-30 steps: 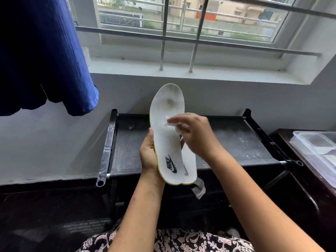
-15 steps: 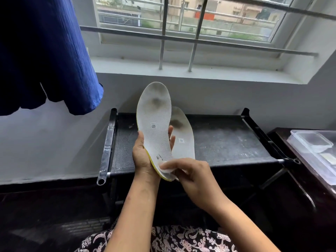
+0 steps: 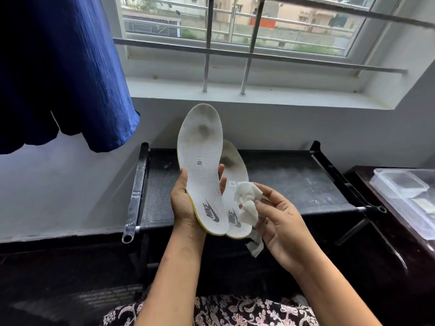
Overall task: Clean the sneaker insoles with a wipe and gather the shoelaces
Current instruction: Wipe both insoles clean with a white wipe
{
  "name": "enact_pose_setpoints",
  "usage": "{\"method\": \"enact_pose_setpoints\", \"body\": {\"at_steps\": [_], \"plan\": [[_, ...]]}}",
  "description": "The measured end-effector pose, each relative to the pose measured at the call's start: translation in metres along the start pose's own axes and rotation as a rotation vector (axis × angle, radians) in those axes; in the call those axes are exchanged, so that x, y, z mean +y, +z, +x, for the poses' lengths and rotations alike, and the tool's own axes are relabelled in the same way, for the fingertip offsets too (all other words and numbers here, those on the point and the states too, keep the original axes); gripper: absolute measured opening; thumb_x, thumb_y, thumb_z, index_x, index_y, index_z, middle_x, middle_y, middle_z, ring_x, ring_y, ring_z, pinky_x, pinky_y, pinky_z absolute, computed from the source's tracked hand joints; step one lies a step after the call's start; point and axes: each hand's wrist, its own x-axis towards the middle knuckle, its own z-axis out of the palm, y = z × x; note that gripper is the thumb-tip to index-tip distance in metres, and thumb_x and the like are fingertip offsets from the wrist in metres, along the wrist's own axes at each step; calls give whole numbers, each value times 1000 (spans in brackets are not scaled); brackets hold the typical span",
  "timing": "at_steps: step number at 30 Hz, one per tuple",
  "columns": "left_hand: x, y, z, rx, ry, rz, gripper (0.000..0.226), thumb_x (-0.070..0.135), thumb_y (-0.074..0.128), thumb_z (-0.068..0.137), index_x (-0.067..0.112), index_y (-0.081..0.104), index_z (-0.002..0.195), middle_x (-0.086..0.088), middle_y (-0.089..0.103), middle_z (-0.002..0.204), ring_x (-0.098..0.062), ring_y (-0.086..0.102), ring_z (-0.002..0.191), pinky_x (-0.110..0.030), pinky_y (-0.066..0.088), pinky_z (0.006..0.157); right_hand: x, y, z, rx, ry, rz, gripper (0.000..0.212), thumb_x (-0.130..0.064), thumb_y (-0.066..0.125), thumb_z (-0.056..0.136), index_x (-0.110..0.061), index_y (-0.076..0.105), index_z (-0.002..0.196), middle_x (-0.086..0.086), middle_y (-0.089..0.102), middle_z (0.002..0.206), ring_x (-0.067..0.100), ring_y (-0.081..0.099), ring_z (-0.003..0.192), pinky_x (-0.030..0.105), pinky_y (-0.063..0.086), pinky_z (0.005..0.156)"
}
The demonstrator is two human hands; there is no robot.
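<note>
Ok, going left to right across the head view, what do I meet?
Dark blue hanging cloth → shiny tubular side rail → left hand → white foam insoles it grips → crumpled white wipe → right hand holding it → clear plastic box.

Two insoles (image 3: 200, 161) (image 3: 235, 168), one wipe (image 3: 247, 203), two hands (image 3: 183, 208) (image 3: 280, 222), one rack (image 3: 294, 180), one blue cloth (image 3: 58, 78).

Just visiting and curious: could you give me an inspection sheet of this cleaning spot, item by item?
Surface: black rack, top looks dusty.
Job's things: front insole and rear insole, white, dark smudges near toes; crumpled wipe; shoelaces not seen.
Clutter: clear plastic container on side table.
Grippers: left hand holds both insoles upright; right hand holds the wipe.
Cables: nothing seen.
Surroundings: barred window; blue cloth hanging left.
</note>
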Motion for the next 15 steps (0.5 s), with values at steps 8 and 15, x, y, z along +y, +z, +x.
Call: {"method": "enact_pose_setpoints", "body": {"at_steps": [8, 15], "plan": [[-2, 1, 0, -73, -3, 9, 53, 51, 35, 92, 10, 57, 118, -13, 70, 100, -24, 66, 92, -33, 51, 87, 0, 1, 14, 99, 78, -5, 21, -10, 51, 94, -11, 63, 110, 10, 69, 96, 16, 64, 72, 23, 56, 55], [-7, 3, -1, -146, -69, -20, 63, 57, 36, 90, 4, 60, 115, -15, 59, 112, -31, 55, 106, -47, 33, 105, -17, 22, 36, 44, -311, -321, 27, 8, 52, 88, -11, 67, 100, 2, 74, 86, 15, 70, 78, 24, 55, 71]]}}
